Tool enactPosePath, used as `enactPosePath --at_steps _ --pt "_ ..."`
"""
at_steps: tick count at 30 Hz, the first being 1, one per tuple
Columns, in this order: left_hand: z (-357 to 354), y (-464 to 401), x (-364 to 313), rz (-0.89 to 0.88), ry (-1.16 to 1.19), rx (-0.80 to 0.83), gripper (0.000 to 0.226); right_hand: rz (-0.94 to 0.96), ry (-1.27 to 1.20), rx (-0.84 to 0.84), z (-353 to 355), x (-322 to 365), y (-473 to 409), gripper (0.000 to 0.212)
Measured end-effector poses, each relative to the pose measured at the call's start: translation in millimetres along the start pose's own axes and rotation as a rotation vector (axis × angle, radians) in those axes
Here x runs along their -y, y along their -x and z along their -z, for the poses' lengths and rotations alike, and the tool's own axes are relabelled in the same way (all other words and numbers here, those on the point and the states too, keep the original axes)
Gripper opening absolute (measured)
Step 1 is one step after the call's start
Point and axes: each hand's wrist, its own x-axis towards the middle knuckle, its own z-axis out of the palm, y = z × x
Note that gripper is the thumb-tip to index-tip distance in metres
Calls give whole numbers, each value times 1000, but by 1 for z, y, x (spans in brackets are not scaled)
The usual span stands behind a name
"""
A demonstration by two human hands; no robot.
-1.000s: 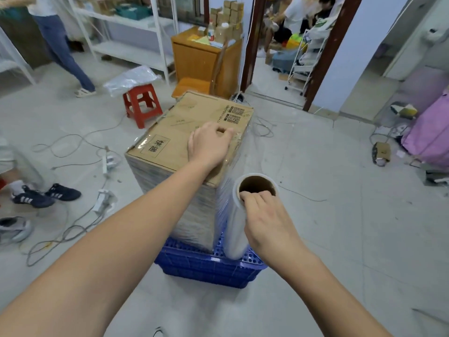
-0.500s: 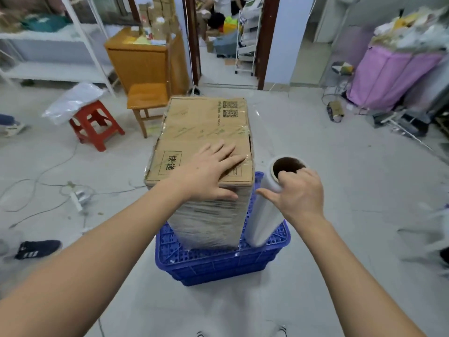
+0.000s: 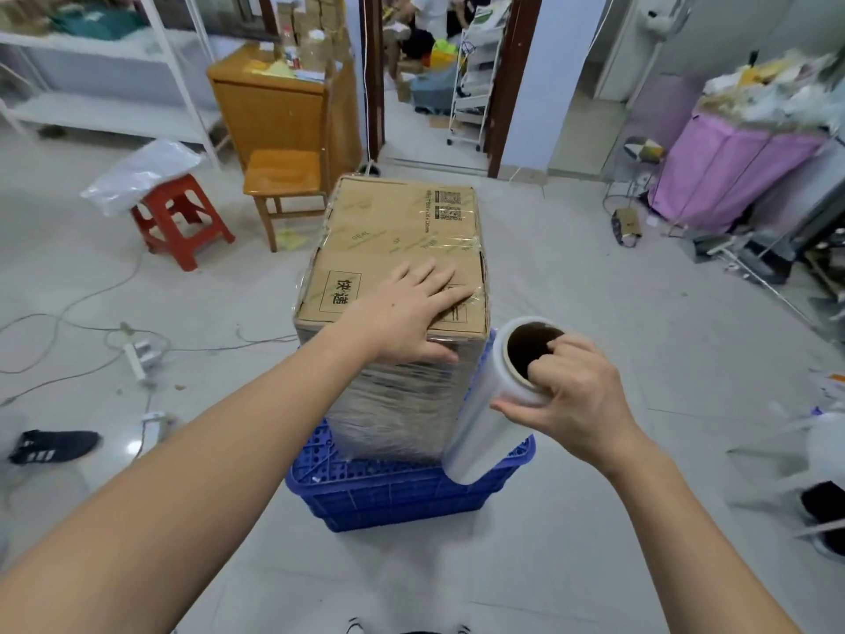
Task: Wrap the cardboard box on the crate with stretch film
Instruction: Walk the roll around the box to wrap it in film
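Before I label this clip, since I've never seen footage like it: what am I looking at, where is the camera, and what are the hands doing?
There is no machine here. A person wears one camera on the head, looking forward and down, so both bare forearms reach in from the bottom of the picture. The left hand lies flat, fingers spread, on top of the box, with the thumb over its near edge. The box stands on a blue crate on the floor, and its near side is already covered in film. The right hand grips the top end of the film roll, with fingers hooked into its hollow core. The roll leans beside the box, its lower end at the crate.
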Motion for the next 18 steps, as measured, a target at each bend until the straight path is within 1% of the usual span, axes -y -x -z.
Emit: enactPosePath --at_steps 4,9,11,13,15,18 --pt "-2 1 1 5 1 -11 101 166 -40 101 -5 11 3 53" --pt "-6 -4 2 9 -1 -21 103 220 -39 176 -10 14 12 50" --pt "-7 -3 3 11 6 -23 104 226 -3 240 -7 11 12 47" --pt "-7 -3 4 15 13 -23 104 200 54 325 -2 11 13 41" --pt "-7 -6 3 18 16 -23 103 119 124 380 2 21 19 34" --pt "-6 -9 2 27 26 -36 103 -1 249 387 5 44 30 31"
